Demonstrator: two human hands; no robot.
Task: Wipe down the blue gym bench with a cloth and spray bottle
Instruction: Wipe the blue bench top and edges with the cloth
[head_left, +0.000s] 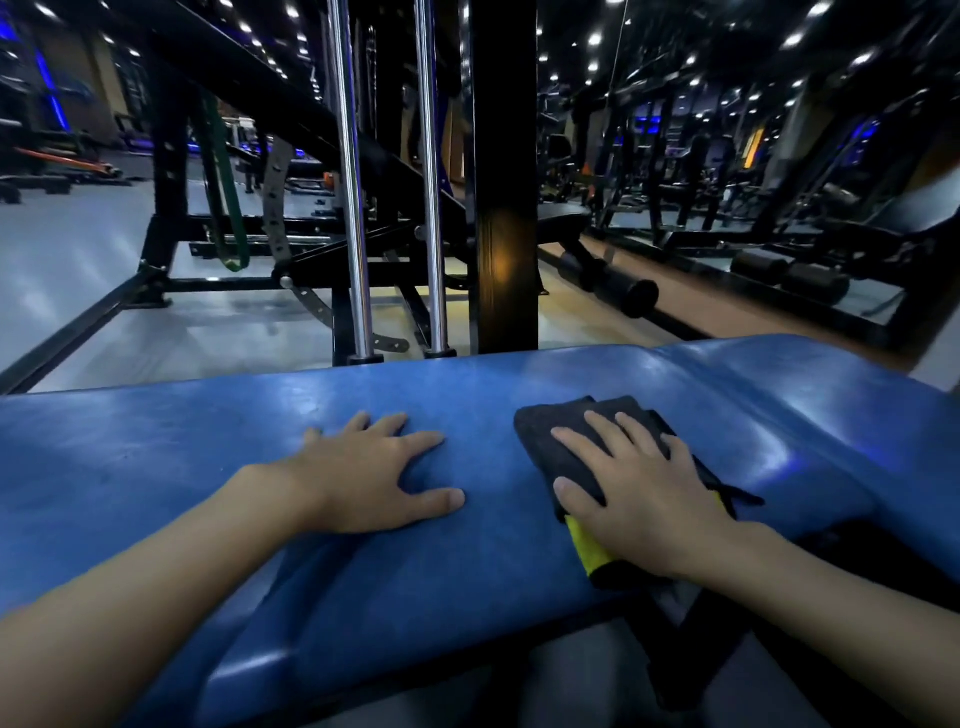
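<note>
your right hand (644, 499) lies flat on the folded cloth (545, 431) at about 4 o'clock in the view. its fingers are straight and spread, pressing the cloth onto the blue bench (156, 467) and gripping nothing. your left hand (374, 473) is splayed flat on bare vinyl at 7 o'clock, holding nothing. the spray bottle is not in view (so you may be wiping dry).

the risks, as i judge them: under only a flat palm the cloth could bunch up or slide off the near edge, where its yellow underside lies. the glossy pad could also let your bracing hand skid.

the pad is smooth, creased, cushioned vinyl. the cloth is dark, soft and napped. chrome rods (353, 208) stand at 11 o'clock.
</note>
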